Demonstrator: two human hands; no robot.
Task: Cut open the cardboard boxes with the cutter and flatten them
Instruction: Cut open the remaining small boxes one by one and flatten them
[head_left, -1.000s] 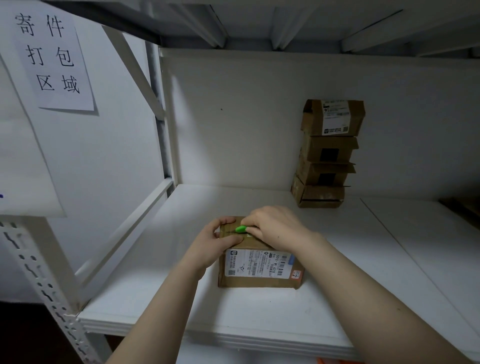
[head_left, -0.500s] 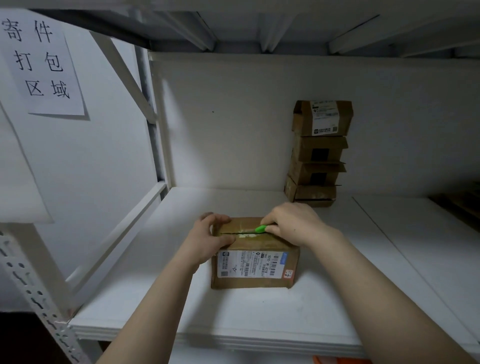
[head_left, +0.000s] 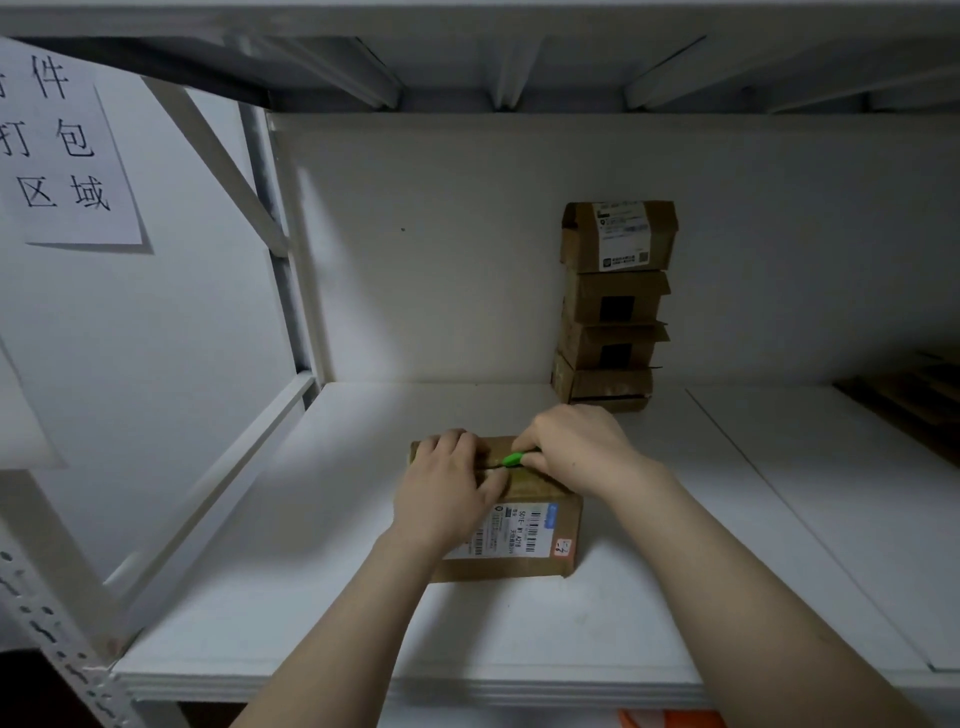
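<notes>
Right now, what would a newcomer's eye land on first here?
Two bare hands work a brown cardboard box at the middle of the white shelf: the left hand presses its top while the right hand holds a bright green cutter against the top seam. Behind, a stack of boxes stands against the back wall.

box (head_left: 524, 525) on shelf (head_left: 311, 597), stack (head_left: 613, 306) behind
</notes>
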